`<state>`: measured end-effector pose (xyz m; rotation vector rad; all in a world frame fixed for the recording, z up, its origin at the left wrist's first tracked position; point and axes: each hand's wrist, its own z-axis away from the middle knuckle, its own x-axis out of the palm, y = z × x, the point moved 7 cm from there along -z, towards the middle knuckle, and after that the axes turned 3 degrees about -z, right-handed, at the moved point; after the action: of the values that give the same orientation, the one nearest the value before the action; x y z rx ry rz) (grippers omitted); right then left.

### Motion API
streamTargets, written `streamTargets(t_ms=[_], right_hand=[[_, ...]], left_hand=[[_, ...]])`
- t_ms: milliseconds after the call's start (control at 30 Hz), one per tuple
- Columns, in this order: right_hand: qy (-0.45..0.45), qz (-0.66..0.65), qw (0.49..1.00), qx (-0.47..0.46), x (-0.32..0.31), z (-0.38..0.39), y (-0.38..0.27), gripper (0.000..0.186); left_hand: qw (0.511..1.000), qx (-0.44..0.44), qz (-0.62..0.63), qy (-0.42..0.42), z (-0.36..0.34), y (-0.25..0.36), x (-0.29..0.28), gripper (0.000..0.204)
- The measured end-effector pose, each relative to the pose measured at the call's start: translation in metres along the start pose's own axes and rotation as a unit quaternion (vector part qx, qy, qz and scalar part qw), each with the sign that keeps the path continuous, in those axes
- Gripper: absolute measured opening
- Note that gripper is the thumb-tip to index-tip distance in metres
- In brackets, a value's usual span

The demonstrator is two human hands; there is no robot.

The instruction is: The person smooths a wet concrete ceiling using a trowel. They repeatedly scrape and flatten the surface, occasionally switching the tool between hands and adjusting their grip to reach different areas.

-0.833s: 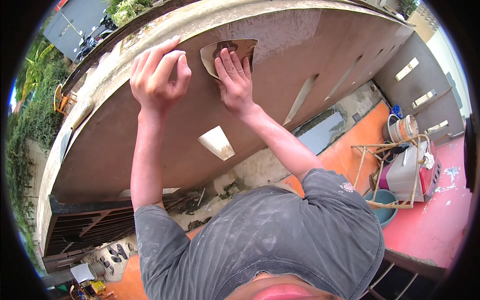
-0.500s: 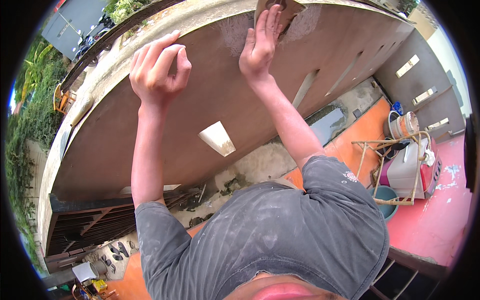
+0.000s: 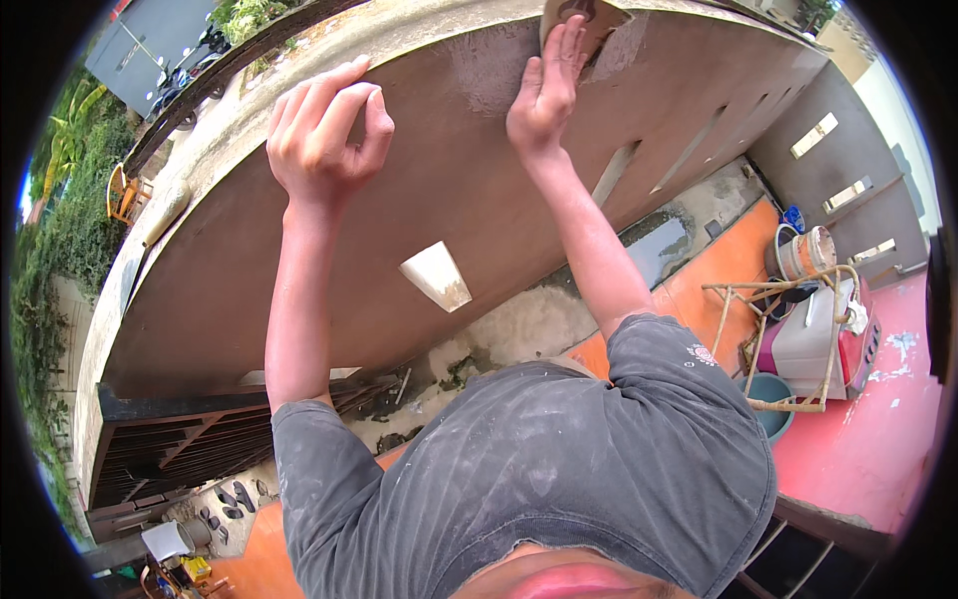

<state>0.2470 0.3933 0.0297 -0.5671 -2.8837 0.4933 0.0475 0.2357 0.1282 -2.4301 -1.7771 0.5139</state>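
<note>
My right hand [image 3: 545, 98] lies nearly flat against a brown sheet of sandpaper [image 3: 591, 28], pressing it to the upper part of the brown wall [image 3: 369, 200]. Its fingers point up, and a dark print shows on the sheet's back. Pale, scratched patches surround the sheet on the wall. To the left, my left hand [image 3: 324, 135] is raised by the wall's top edge, fingers loosely bent and thumb apart. I see nothing in it, and whether it touches the wall I cannot tell.
The wall has slots and a light opening [image 3: 436, 277]. On the right stand a bamboo frame [image 3: 824, 344], a teal basin [image 3: 768, 394], a bucket [image 3: 808, 252] and a whitish box [image 3: 808, 339]. Several sandals [image 3: 238, 496] lie at lower left, near a dark slatted rack [image 3: 200, 439].
My right hand has slid to the right along the wall with the sandpaper, uncovering more of the pale patch. My left hand has shifted slightly right.
</note>
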Motion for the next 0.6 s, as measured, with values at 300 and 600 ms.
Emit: streamTargets(t_ms=[300, 600], right_hand=[[0.060, 0.056, 0.996, -0.038, -0.047, -0.046, 0.075, 0.048], [-0.167, 0.030, 0.981, -0.095, 0.020, 0.072, -0.044, 0.051]], left_hand=[[1.000, 0.004, 0.014, 0.001, 0.000, 0.001, 0.001, 0.002], [1.000, -0.006, 0.013, -0.004, 0.001, 0.001, 0.003, 0.001]])
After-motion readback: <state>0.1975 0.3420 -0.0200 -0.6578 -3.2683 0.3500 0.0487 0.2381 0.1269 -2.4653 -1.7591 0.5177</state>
